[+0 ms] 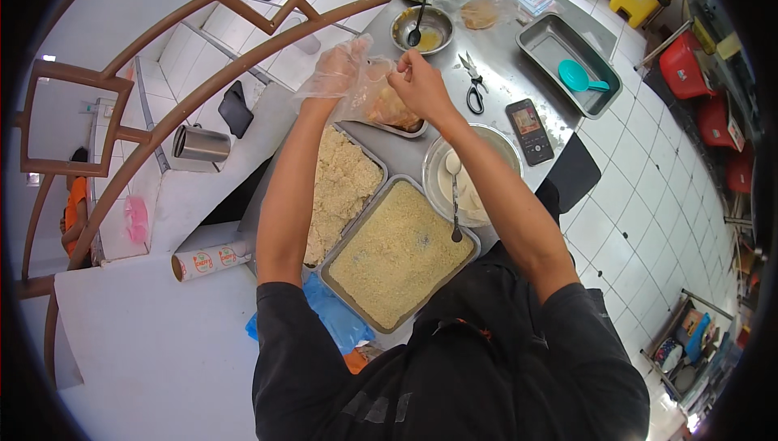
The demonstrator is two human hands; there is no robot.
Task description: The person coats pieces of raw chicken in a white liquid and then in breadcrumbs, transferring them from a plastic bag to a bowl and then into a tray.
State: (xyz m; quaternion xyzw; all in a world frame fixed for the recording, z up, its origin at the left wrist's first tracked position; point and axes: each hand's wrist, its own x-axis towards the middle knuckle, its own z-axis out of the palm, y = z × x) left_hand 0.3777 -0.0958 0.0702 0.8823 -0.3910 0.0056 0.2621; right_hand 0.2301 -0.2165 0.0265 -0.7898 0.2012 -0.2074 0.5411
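My left hand (334, 75) is wrapped in a thin clear plastic glove, its fingers curled in over loose plastic. Bare, my right hand (420, 89) pinches its fingertips at the edge of the clear plastic (363, 101) stretched between both hands. Whether this plastic is a second glove or a bag, I cannot tell. Below it, a metal tray (415, 131) holds yellowish food pieces (393, 109), partly covered by my right hand. Closer to me are a tray of pale coarse crumbs (344, 174) and a tray of finer yellow crumbs (405, 251).
Right of the trays, a bowl of pale batter (442, 186) holds a spoon (454, 198). Scissors (472, 85), a phone (529, 132) and an empty metal tray (539, 40) with a turquoise scoop (579, 76) lie farther right. A metal bowl (421, 29) stands beyond my hands; a brown railing (203, 109) curves along the left.
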